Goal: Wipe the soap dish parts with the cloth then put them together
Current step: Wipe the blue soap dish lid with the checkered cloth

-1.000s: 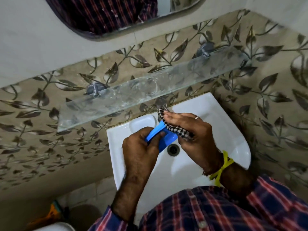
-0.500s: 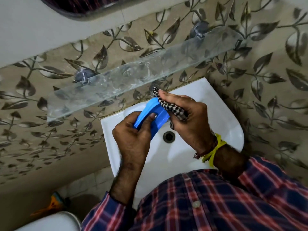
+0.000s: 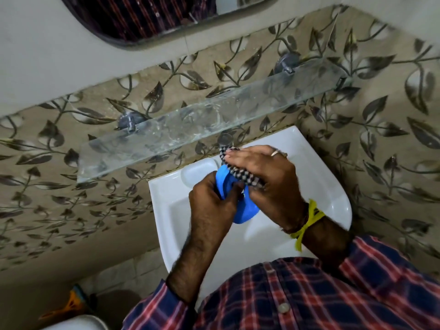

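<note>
Over the white sink [image 3: 316,186] I hold a blue plastic soap dish part [image 3: 246,211]. My left hand [image 3: 212,201] grips its left edge, thumb across the front. My right hand [image 3: 264,175] presses a black-and-white checked cloth [image 3: 238,173] onto the top of the blue part, fingers flat and pointing left. The part stands on edge, tilted, its lower end hanging below my hands. Most of it is hidden by the hands and cloth. I see no second dish part.
A glass shelf [image 3: 166,139] on metal brackets juts out from the leaf-patterned tile wall just above the sink. A mirror [image 3: 147,17] hangs higher up. A moulded soap recess [image 3: 198,171] sits at the sink's back left. An orange object [image 3: 71,303] lies on the floor at lower left.
The blue part has turned more upright, and its lower end now hangs below my hands. My right hand with the cloth has slid across its top. The camera has shifted.
</note>
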The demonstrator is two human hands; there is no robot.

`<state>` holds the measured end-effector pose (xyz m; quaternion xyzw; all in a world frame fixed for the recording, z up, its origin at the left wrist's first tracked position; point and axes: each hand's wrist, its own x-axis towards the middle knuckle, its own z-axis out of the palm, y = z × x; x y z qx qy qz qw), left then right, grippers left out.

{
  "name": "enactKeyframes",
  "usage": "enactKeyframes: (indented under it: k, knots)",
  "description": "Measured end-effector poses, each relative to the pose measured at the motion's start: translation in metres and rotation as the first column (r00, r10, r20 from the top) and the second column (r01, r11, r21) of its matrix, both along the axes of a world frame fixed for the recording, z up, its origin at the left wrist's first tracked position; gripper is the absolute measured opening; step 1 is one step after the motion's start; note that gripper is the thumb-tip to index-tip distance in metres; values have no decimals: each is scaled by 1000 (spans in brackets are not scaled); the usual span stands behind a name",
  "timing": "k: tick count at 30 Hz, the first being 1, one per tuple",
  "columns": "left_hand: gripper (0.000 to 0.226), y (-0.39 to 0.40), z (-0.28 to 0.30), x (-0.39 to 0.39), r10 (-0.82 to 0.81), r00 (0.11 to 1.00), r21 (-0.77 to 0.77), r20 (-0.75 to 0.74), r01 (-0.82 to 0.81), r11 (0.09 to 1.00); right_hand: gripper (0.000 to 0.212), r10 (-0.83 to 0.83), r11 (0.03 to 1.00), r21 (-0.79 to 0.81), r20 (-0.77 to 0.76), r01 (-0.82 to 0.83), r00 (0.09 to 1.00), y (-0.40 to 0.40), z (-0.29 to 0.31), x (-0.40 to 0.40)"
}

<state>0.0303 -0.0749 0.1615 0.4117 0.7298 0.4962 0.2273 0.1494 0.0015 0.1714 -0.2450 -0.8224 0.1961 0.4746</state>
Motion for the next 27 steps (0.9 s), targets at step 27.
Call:
enactKeyframes:
  k: [27]
  knots:
    - [19,11,5,-32,92,941,252,326,-180,951,36,61,809,-577,-113,-116,992,4,-15,13]
